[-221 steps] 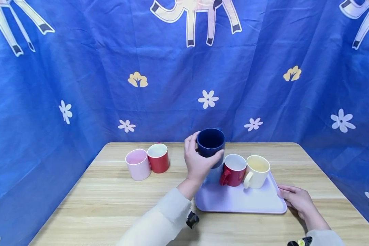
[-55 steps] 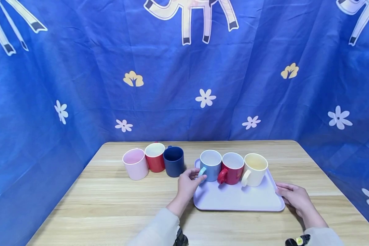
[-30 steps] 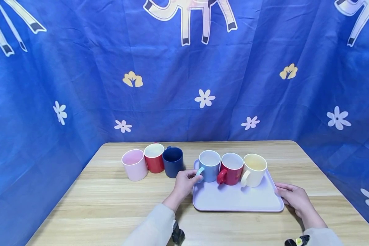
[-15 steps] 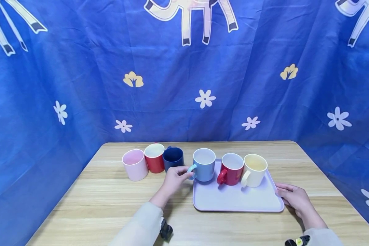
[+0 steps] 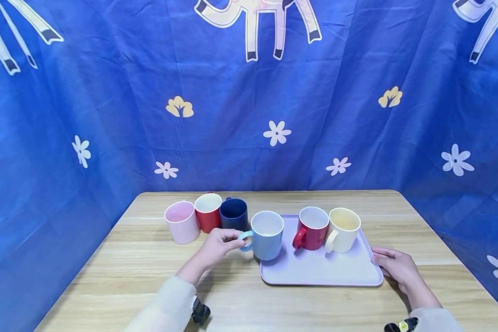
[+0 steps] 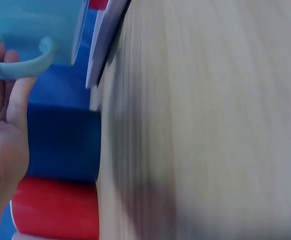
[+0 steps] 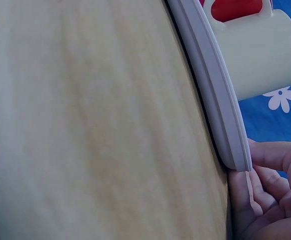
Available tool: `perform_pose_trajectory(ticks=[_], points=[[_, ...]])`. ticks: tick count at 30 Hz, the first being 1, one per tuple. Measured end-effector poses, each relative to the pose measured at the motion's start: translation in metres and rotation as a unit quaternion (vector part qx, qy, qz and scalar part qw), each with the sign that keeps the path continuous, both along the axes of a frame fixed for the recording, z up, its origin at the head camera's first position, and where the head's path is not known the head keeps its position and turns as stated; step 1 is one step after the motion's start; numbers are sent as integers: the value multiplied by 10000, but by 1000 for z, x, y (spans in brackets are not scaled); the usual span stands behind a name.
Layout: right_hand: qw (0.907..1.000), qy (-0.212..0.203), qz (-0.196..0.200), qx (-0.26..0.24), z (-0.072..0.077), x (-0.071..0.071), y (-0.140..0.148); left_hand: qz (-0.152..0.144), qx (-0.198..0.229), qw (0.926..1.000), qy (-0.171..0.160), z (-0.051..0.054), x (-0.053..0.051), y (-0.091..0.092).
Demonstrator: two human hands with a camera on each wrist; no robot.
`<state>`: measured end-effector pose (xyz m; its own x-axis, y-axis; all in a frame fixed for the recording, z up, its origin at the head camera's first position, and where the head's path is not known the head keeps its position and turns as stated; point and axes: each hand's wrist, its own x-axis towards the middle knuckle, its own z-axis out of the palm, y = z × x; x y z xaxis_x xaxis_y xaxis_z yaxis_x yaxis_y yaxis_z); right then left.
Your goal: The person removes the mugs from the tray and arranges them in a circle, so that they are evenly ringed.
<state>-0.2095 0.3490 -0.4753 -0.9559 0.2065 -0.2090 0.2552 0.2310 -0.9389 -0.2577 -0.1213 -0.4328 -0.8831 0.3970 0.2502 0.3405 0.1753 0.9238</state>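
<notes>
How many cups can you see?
6: pink cup, red cup, navy cup on the table; light blue cup in the left hand; second red cup, cream cup on the tray.

A wrinkled blue curtain (image 5: pixel 224 110) hangs behind a pale wood-grain table (image 5: pixel 120 263) with rounded far corners, and along both its sides. On the cloth are printed white flowers (image 5: pixel 283 133), two small yellow trees (image 5: pixel 176 104) and, higher up, white-outlined animal legs (image 5: pixel 251 32) with dark hooves.
</notes>
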Motion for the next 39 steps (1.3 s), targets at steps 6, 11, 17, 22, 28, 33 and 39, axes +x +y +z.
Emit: perform_pose_trajectory(ticks=[6,11,17,22,28,33,39], points=[[10000,5,-24,-24,0,0,0,-268,12,9996,32,-1,6,-25],[10000,-3,-57,-14,-1,0,0,-367,-65,9993,74,-2,9,-48],[10000,29,-60,-54,-1,0,-1,-230,-134,9996,9,-1,16,-75],[10000,52,-48,-56,-1,1,-1,8,-68,9999,-74,0,21,-96],[10000,39,-53,-74,0,1,-1,107,-179,9993,320,-2,26,-121],[9999,50,-38,-95,1,0,-1,288,-306,9979,485,-7,29,-141],[10000,-7,-42,-75,0,0,0,670,-368,9961,449,-6,37,-160]])
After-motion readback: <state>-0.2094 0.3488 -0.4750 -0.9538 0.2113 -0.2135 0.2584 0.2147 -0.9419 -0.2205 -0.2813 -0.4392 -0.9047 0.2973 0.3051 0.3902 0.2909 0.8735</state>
